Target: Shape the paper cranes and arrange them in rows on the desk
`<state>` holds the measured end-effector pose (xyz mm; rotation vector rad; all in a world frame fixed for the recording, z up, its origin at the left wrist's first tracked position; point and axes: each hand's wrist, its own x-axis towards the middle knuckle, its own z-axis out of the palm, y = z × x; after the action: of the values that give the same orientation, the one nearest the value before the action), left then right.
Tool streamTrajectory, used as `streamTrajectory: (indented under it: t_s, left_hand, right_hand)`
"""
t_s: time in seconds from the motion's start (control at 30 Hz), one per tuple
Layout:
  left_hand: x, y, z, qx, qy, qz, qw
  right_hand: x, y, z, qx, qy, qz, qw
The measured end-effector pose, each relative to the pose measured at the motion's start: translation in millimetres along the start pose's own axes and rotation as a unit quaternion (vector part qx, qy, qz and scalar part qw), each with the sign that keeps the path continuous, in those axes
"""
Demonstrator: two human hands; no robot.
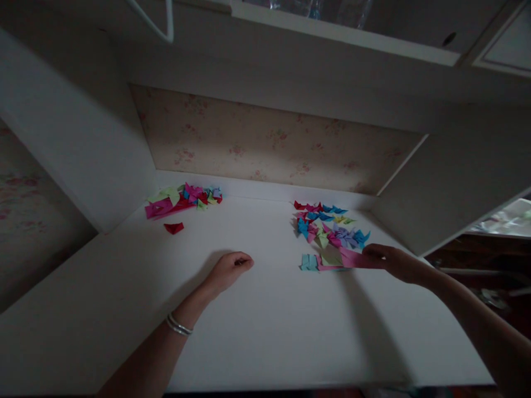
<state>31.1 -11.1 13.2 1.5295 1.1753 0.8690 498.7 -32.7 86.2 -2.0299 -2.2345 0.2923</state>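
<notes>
My right hand (379,257) pinches a pink piece of folded paper (357,258) at its right end, at the right side of the white tabletop (269,331). Just left of it lie a light blue folded paper (309,262) and a pale green folded paper (332,256). Behind these are rows of colourful origami pieces (332,235) in red, blue, yellow, pink and purple. My left hand (230,270) rests near the middle of the table, fingers curled together; whether they hold anything is hidden. A small red folded paper (173,228) lies apart to its upper left.
At the back left corner is a heap of mixed coloured paper pieces (186,199). White panels (448,166) stand at both sides, and a shelf (344,33) with clear plastic items overhangs the back. A white hooked bar (169,22) hangs at the top left.
</notes>
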Motion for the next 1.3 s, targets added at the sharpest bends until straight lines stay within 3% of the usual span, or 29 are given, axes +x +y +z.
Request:
streamTrajectory:
  t_s: [0.13,0.3,0.53,0.9,1.3]
  left_hand:
    - [-0.9,0.2,-0.1,0.002,0.0,0.006,1.0]
    - [-3.4,6.9,0.0,0.008,0.005,0.001,1.0]
    - [-2.7,6.6,0.5,0.007,-0.001,0.013,1.0]
    - [-0.1,0.3,-0.1,0.024,-0.006,0.025,0.999]
    - [1.7,-0.2,-0.1,0.054,-0.013,0.018,0.998]
  right_hand:
    - [-2.0,-1.3,2.7,-0.011,0.078,-0.031,0.996]
    - [-4.8,-17.4,34.1,-0.079,0.223,-0.079,0.968]
    - [-6.9,-22.4,80.6,-0.094,0.295,-0.122,0.943]
    - [-11.2,-14.6,103.4,-0.119,0.21,-0.138,0.961]
    - [-15.5,-12.3,105.7,-0.122,0.195,-0.139,0.963]
